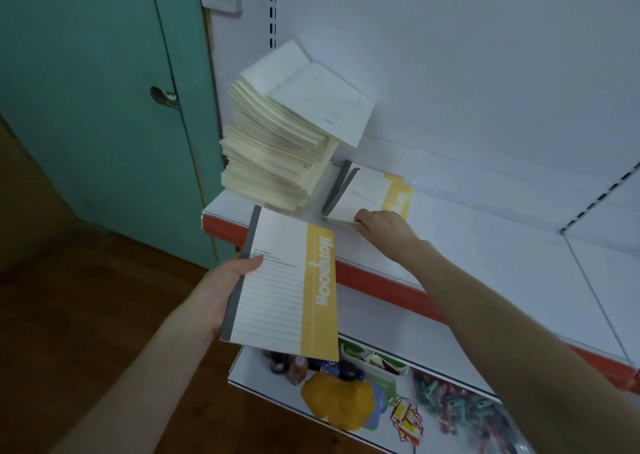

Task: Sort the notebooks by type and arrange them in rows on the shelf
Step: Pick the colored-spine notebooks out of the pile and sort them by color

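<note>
The step in hand is building the row of yellow-banded notebooks: the left hand point(239, 273) grips one yellow-banded notebook point(287, 280) by its grey spine, in the air just in front of the shelf point(485, 242). The right hand point(379, 226) curls its fingers on the near corner of the small pile of matching notebooks point(363, 190), just right of the tall, leaning stack of cream notebooks point(273, 148). Next, the held notebook probably wants laying squarely on that small pile, clear of the leaning stack.

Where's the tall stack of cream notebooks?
The stack sits at the left end of the shelf, head view upper middle, beside the yellow-striped pile the right hand holds.
</note>
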Tool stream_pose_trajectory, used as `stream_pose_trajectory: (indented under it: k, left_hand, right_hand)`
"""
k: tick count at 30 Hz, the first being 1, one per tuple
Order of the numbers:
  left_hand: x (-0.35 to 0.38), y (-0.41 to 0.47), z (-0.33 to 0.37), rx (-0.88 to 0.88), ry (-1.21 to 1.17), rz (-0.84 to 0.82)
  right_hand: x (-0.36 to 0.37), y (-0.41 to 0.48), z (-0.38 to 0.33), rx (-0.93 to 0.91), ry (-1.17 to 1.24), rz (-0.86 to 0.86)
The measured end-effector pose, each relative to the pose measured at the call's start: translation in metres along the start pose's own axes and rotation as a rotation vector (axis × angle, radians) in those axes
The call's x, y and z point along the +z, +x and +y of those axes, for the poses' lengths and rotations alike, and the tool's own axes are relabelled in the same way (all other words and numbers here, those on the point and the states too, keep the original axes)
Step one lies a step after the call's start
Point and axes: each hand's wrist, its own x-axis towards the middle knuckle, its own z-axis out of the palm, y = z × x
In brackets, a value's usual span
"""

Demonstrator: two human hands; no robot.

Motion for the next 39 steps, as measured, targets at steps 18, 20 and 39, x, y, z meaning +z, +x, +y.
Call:
stream_pose_trajectory:
  k: [18,20,39]
  left_hand:
    - [0.004,0.010,-0.017,0.112,-0.026,-0.069]
    - [-0.002,0.005,-0.017,0.117,-0.010,-0.051]
    - [0.017,0.009,-0.022,0.055,-0.135,-0.139]
  right_hand:
    - [-0.017,-0.067,-0.059,-0.206,0.507,-0.029]
    - [-0.013,-0.033,-0.029,-0.028,0.343,0.024]
    - [-0.007,-0.101,-0.073,-0.559,0.227,-0.105]
